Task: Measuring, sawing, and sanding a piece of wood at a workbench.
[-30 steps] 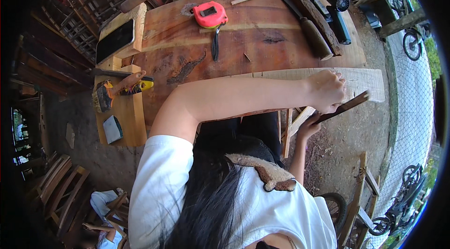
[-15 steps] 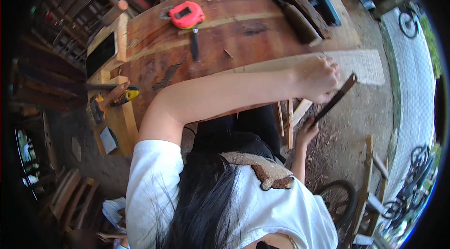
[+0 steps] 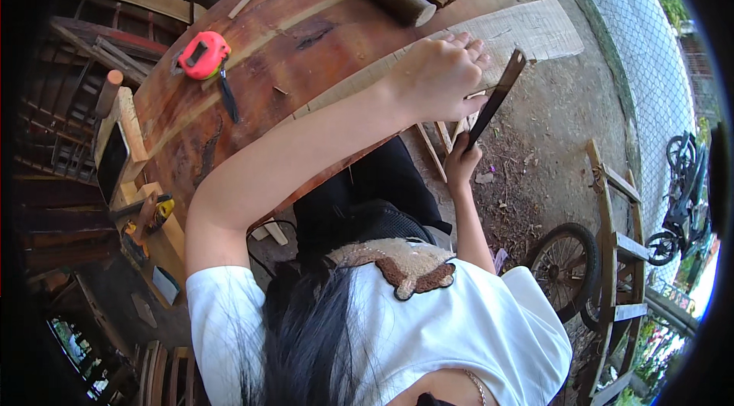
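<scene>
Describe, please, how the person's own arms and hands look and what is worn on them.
Both the left hand and the right hand are ungloved. The left sleeve is white, plain and short, ending above the elbow, with the forearm bare below. The right sleeve is white too. No watch shows on the left wrist.

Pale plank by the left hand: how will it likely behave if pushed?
The pale plank looks like solid wood, so it should be stiff. Its right end juts past the tabletop, so pressing down there might tip it. Being long and flat, it would probably slide rather than roll.
</scene>
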A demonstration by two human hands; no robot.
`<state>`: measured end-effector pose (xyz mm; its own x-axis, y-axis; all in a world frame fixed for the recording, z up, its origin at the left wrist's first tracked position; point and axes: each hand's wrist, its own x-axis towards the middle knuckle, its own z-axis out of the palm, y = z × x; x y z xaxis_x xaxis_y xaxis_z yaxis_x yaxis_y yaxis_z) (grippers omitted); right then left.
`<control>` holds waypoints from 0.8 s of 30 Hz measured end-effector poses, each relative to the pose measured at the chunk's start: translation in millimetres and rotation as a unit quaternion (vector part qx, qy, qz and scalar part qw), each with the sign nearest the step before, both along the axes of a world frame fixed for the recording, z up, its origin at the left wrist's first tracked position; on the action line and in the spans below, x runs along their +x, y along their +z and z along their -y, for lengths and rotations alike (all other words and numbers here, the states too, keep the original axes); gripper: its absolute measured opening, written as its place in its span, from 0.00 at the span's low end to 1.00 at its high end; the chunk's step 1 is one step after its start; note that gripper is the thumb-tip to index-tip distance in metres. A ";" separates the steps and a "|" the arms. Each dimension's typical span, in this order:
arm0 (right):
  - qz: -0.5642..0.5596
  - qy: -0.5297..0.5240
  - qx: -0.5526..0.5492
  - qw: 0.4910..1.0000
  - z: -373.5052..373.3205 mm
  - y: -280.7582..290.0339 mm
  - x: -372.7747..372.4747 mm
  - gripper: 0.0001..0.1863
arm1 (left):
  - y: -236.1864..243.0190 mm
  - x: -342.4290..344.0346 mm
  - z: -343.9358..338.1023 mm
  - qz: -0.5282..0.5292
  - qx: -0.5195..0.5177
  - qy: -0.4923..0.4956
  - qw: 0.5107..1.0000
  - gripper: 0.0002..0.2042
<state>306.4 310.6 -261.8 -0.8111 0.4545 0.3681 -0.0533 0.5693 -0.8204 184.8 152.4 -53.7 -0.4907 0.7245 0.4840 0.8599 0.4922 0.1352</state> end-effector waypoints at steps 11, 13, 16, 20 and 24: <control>0.046 0.018 -0.004 0.999 5.9 1.7 -2.8 0.14 | -2.3 0.0 -2.0 -0.007 0.009 0.005 1.000 0.21; 0.035 0.027 0.019 0.999 -3.2 -2.9 1.7 0.13 | -3.2 -2.1 -4.4 -0.013 0.013 0.002 1.000 0.21; 0.077 0.036 -0.052 0.995 5.1 66.3 -20.4 0.14 | 0.4 2.4 -1.0 -0.016 -0.010 0.009 1.000 0.21; 0.080 0.086 -0.100 0.988 -7.7 75.8 -29.1 0.22 | 1.3 0.2 -1.5 0.020 -0.003 0.009 1.000 0.22; 0.140 0.187 -0.272 0.934 -5.8 104.3 -20.0 0.26 | 6.5 -1.8 1.0 0.073 -0.003 0.013 0.997 0.23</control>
<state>286.4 316.4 -157.5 -0.9803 0.1782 -0.0847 0.0949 0.0499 -0.9942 183.0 151.4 -47.2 -0.5749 0.7130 0.4014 0.8178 0.5161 0.2546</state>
